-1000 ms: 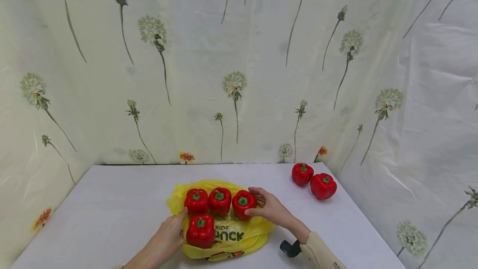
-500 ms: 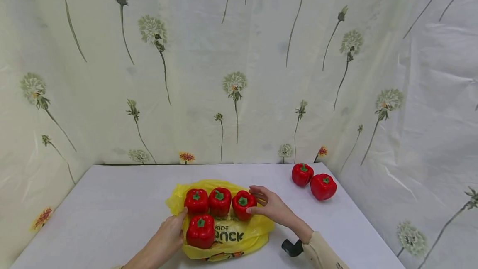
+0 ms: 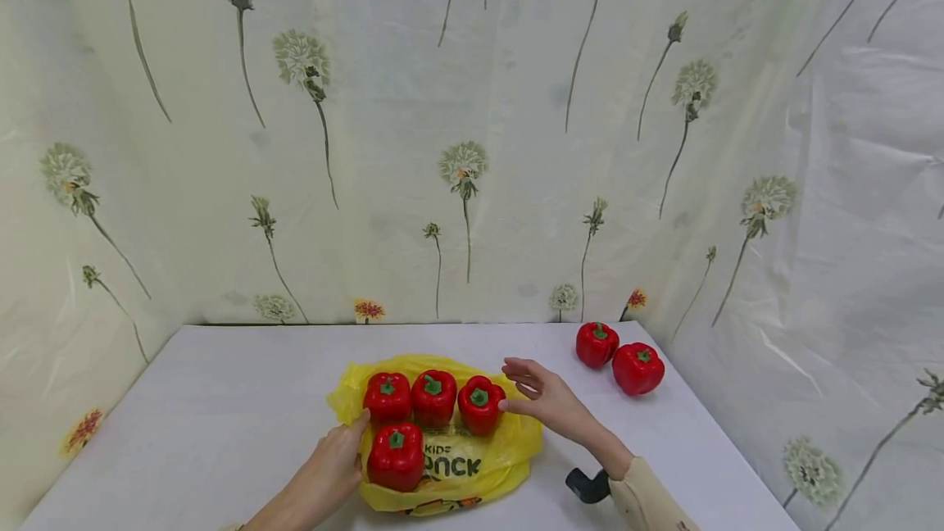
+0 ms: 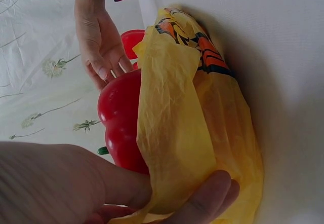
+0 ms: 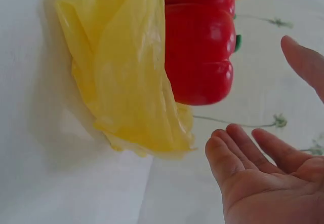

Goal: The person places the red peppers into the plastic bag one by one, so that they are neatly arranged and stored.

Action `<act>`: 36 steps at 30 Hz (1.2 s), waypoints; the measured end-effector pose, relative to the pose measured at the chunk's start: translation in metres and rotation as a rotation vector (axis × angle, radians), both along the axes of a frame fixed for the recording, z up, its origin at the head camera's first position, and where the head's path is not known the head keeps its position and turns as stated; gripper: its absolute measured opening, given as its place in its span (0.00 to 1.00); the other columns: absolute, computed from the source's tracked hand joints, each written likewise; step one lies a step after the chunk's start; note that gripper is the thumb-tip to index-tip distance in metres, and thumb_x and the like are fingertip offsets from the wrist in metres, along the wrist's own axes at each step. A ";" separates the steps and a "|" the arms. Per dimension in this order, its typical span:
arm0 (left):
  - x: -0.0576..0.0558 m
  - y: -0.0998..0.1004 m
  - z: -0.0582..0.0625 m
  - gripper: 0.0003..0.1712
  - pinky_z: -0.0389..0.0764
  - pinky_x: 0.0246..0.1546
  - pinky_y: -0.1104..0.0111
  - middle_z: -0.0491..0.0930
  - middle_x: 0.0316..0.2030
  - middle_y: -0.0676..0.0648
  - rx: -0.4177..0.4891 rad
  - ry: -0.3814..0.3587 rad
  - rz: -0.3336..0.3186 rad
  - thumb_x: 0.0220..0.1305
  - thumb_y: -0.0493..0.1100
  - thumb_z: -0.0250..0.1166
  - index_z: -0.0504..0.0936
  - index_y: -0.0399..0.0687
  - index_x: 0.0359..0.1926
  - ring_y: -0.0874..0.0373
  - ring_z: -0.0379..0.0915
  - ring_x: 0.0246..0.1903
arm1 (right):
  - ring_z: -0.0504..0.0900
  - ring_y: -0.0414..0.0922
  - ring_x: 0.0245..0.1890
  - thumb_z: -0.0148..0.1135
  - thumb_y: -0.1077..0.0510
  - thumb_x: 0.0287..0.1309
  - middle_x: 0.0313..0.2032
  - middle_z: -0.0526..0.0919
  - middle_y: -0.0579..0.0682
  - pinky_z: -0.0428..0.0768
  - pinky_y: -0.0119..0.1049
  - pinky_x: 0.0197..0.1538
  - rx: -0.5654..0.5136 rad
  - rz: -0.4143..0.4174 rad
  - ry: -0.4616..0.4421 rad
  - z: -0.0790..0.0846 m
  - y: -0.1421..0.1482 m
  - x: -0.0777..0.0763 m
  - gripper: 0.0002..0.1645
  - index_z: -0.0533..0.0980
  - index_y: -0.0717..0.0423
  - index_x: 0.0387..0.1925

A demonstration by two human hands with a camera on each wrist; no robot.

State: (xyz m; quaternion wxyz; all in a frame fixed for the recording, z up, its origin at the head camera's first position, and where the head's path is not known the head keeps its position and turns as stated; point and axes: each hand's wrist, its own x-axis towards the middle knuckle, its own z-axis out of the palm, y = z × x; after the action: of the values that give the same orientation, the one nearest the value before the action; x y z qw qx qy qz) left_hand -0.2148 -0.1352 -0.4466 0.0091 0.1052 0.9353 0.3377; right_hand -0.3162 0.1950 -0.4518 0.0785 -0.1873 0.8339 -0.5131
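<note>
A yellow plastic bag (image 3: 509, 461) with printed lettering lies on the table. On it are a front red bell pepper (image 3: 396, 459) and a back row: a left pepper (image 3: 387, 400), a middle pepper (image 3: 433, 400) and a right pepper (image 3: 479, 410). My left hand (image 3: 335, 461) pinches the bag's left edge; in the left wrist view, film (image 4: 174, 133) lies between thumb and fingers. My right hand (image 3: 549, 406) is just right of the right pepper, fingers spread. In the right wrist view, my right palm (image 5: 273, 183) holds nothing, apart from the peppers (image 5: 200, 57).
Two more red bell peppers, a smaller-looking one (image 3: 596, 345) and a nearer one (image 3: 638, 369), stand at the table's back right corner. A patterned curtain (image 3: 383, 146) hangs behind the white table (image 3: 243, 400). A black device (image 3: 587, 486) sits at my right wrist.
My right hand has let go of the right pepper and drawn away to the right, its fingers opening. The left hand, bag and peppers have stayed in place.
</note>
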 end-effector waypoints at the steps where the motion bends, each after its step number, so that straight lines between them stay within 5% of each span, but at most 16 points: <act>1: 0.000 0.000 0.000 0.32 0.67 0.16 0.73 0.77 0.51 0.27 -0.003 0.000 0.003 0.51 0.19 0.56 0.65 0.18 0.61 0.57 0.66 0.24 | 0.68 0.57 0.66 0.69 0.52 0.54 0.64 0.72 0.58 0.69 0.50 0.65 0.001 -0.001 0.006 0.001 0.002 0.000 0.41 0.64 0.54 0.67; 17: 0.000 0.000 0.000 0.33 0.63 0.15 0.74 0.75 0.53 0.25 -0.012 0.009 0.024 0.49 0.19 0.54 0.66 0.19 0.61 0.57 0.63 0.23 | 0.71 0.54 0.65 0.72 0.49 0.50 0.63 0.73 0.52 0.74 0.45 0.61 0.020 -0.112 0.019 0.008 0.025 -0.004 0.42 0.65 0.46 0.66; 36: -0.002 0.001 0.005 0.35 0.65 0.16 0.72 0.75 0.54 0.26 -0.038 -0.060 0.065 0.53 0.22 0.58 0.64 0.22 0.64 0.55 0.63 0.23 | 0.69 0.57 0.65 0.73 0.48 0.48 0.64 0.71 0.57 0.78 0.39 0.57 0.029 -0.172 0.059 0.020 0.053 -0.002 0.46 0.63 0.49 0.67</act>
State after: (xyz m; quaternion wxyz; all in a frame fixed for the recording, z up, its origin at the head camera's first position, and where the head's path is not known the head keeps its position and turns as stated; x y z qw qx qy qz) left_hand -0.2171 -0.1339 -0.4420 0.0283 0.0642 0.9438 0.3228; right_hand -0.3186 0.2484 -0.4317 0.0124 -0.1288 0.8563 -0.5000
